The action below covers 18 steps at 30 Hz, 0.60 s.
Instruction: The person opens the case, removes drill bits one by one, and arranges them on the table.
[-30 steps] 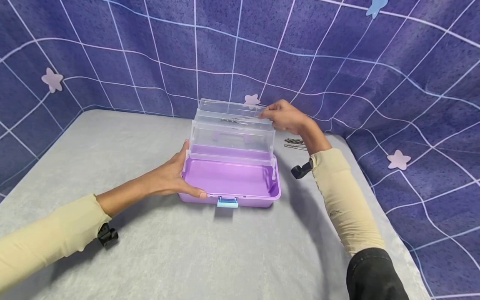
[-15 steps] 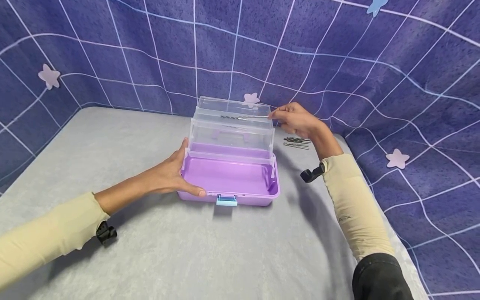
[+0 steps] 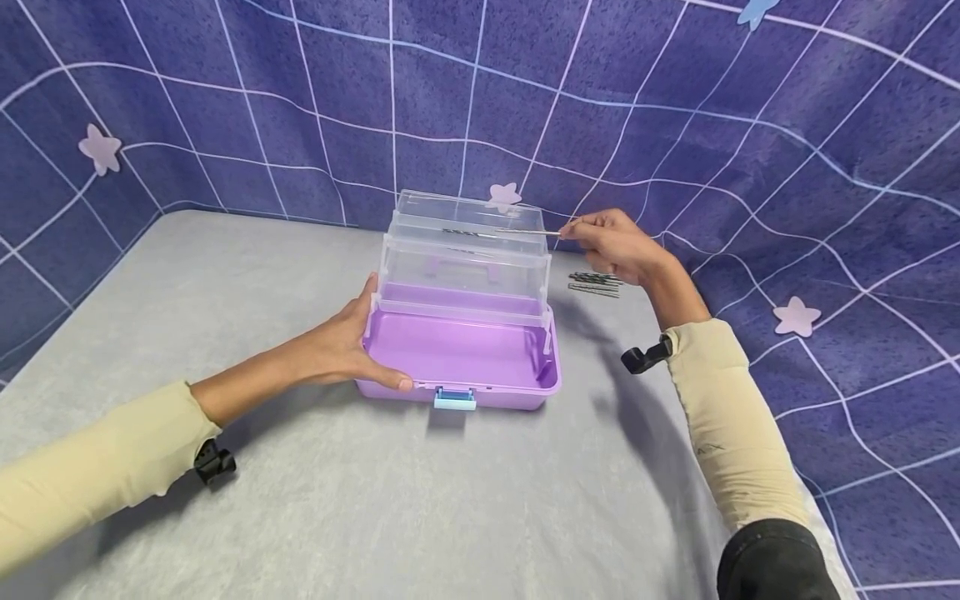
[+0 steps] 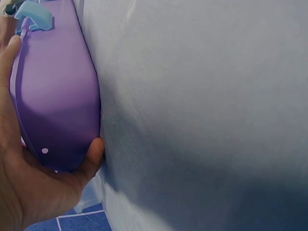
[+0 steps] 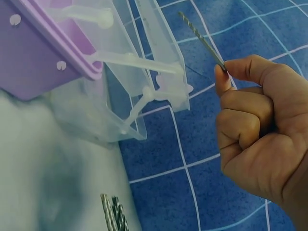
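My left hand (image 3: 337, 348) grips the left side of a purple toolbox (image 3: 459, 354), thumb along its front rim. In the left wrist view fingers (image 4: 91, 159) wrap the box's end wall. The toolbox stands open, its clear trays (image 3: 465, 271) raised toward the back. My right hand (image 3: 615, 246) pinches a thin drill bit (image 5: 204, 43) by one end between thumb and index finger, at the right end of the upper tray. The bit points left over the tray. More bits (image 3: 461, 232) lie in the tray, seen through its clear plastic.
Several drill bits (image 3: 594, 285) lie on the grey cloth right of the toolbox, below my right hand. A light blue latch (image 3: 454, 400) hangs at the toolbox front. Behind the table rises a purple-blue gridded curtain (image 3: 300, 108) with stars.
My right hand has moved right, from over the upper tray to beside its right end, drawing the pinched drill bit along. My left hand stays on the toolbox.
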Each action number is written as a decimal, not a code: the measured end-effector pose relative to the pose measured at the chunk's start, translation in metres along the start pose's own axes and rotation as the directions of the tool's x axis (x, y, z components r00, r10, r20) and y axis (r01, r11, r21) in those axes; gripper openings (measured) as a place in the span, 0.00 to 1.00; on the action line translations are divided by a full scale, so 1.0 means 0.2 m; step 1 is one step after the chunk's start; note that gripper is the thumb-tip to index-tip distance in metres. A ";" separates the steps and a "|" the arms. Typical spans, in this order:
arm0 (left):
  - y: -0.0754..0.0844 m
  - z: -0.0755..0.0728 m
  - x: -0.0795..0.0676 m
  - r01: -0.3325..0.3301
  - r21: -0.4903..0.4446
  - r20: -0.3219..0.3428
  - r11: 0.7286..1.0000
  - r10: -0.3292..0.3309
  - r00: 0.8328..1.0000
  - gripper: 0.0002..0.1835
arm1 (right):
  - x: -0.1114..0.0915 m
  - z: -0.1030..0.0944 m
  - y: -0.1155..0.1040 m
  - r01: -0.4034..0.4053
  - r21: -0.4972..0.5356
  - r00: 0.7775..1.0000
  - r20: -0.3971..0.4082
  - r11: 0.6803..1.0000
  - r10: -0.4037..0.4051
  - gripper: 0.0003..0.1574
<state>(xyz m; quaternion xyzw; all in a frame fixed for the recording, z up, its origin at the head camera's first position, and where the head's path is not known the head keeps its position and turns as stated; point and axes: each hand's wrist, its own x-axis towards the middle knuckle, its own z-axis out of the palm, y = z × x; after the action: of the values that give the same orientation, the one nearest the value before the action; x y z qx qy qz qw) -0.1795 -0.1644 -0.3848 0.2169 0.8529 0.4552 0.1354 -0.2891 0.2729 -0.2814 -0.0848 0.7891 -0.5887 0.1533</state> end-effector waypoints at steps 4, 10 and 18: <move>0.00 0.00 0.00 -0.005 0.005 -0.001 1.000 0.005 1.000 0.96 | -0.02 -0.04 0.02 -0.002 0.000 1.000 -0.012 1.000 0.002 0.15; 0.00 0.00 0.00 -0.010 -0.006 0.004 1.000 0.010 1.000 0.96 | -0.08 -0.10 0.05 0.007 0.018 1.000 -0.013 1.000 -0.006 0.18; 0.01 0.00 -0.01 0.034 0.030 0.000 0.999 -0.034 0.999 0.97 | -0.15 -0.20 0.12 0.010 0.071 0.999 -0.039 0.997 -0.007 0.19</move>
<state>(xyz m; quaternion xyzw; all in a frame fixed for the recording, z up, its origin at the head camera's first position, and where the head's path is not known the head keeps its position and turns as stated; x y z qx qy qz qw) -0.1771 -0.1651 -0.3837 0.2045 0.8632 0.4398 0.1400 -0.2739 0.3245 -0.2901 -0.0713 0.7701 -0.6186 0.1385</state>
